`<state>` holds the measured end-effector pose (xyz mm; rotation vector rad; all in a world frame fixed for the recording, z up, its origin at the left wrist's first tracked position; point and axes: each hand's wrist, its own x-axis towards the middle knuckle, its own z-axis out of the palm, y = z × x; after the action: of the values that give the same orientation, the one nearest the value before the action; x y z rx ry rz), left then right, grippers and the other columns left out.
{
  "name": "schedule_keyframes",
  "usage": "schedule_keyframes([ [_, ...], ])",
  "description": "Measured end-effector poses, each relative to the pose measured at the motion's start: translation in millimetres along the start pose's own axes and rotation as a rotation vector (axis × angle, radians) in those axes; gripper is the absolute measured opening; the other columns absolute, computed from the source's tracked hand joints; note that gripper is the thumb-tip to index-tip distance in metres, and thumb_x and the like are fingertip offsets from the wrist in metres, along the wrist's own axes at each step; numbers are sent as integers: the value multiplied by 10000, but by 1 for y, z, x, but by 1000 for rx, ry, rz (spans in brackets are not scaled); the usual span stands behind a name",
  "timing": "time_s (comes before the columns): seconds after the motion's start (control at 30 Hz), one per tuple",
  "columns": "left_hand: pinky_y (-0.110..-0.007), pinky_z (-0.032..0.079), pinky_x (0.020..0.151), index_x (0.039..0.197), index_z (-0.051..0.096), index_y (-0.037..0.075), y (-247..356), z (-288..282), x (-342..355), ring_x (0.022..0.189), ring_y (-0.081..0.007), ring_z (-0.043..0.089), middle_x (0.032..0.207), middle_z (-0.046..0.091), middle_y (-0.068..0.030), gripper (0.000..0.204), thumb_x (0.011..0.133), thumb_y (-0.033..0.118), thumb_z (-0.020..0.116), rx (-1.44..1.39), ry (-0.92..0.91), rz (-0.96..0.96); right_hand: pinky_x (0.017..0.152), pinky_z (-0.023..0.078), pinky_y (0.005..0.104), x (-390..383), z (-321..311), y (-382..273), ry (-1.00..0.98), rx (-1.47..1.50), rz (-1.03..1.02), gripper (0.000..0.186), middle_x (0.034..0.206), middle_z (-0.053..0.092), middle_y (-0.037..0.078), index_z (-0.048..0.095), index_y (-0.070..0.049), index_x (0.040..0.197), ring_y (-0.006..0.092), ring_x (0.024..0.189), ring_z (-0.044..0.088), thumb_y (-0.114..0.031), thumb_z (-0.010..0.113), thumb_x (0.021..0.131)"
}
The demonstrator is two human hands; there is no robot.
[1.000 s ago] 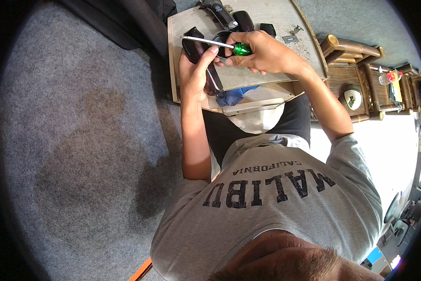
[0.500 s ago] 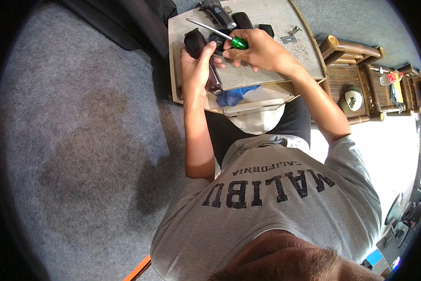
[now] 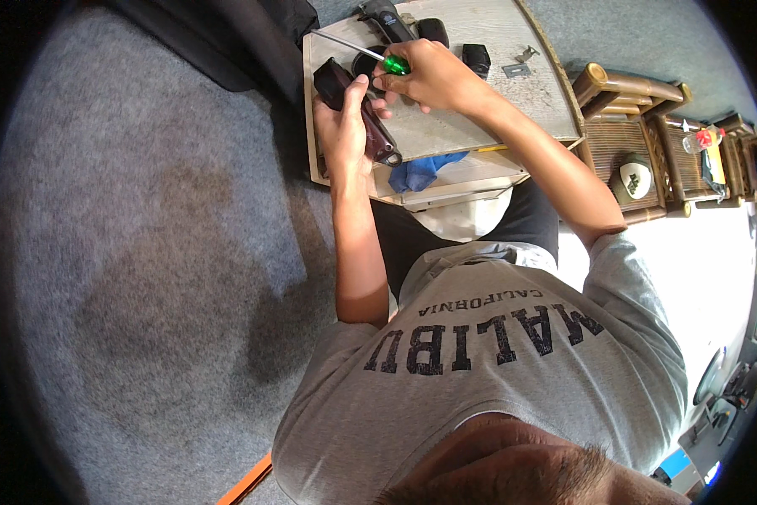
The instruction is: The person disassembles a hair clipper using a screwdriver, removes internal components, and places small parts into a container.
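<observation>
My left hand (image 3: 343, 128) is wrapped round a dark maroon hair clipper (image 3: 380, 141), which lies slantwise with its black head up and to the left. In my right hand (image 3: 427, 74) is a screwdriver with a green handle (image 3: 398, 65); its thin metal shaft points up and left, away from the clipper. The right fingertips reach close to the clipper's side, and whether they also pinch something small cannot be made out. Behind both hands sits a round black dish (image 3: 362, 64), partly covered by them.
On the wooden table (image 3: 454, 126) lie another black clipper (image 3: 385, 21), a dark rounded piece (image 3: 433, 32), a black block-like part (image 3: 476, 57) and a small metal blade (image 3: 515, 71). A blue cloth (image 3: 424, 172) lies in the drawer below. At right, bamboo seats (image 3: 622, 139) hold a cap (image 3: 635, 179).
My right hand has moved left with the screwdriver, nearer the clipper. The clipper's head has tipped further left in my left hand, and the black block-like part is now uncovered.
</observation>
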<state>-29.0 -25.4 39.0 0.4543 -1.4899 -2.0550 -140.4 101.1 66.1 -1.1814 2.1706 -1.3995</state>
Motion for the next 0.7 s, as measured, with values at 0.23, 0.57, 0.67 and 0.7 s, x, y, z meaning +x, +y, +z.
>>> schedule_keyframes([
  [0.23,-293,591,544,1133,604,6,-4,-2,1,659,-147,650,963,668,-87,262,965,173,717,-79,62,20,413,410,244,18,-1,-2,62,215,137,228,787,767,56,723,-26,1082,71,454,518,-214,741,953],
  [0.57,-316,516,537,1173,578,21,-1,-20,-6,658,-187,614,990,677,-128,421,1072,422,504,-247,-209,-57,424,381,220,-38,-25,-12,291,397,67,252,676,669,-5,742,-32,1081,39,471,505,-258,757,971],
  [0.67,-324,521,541,1168,579,17,-4,-19,-9,674,-195,632,999,672,-153,437,1082,426,448,-223,-301,-57,428,376,215,-57,-17,-8,394,509,55,273,646,635,-14,724,-33,1092,32,482,511,-272,779,972],
  [0.7,-320,521,537,1161,581,15,-3,-17,-10,682,-193,639,1005,670,-159,425,1081,412,454,-156,-346,-42,428,376,215,-61,-13,-6,398,512,58,273,646,635,-14,724,-33,1092,32,482,511,-272,779,972],
])
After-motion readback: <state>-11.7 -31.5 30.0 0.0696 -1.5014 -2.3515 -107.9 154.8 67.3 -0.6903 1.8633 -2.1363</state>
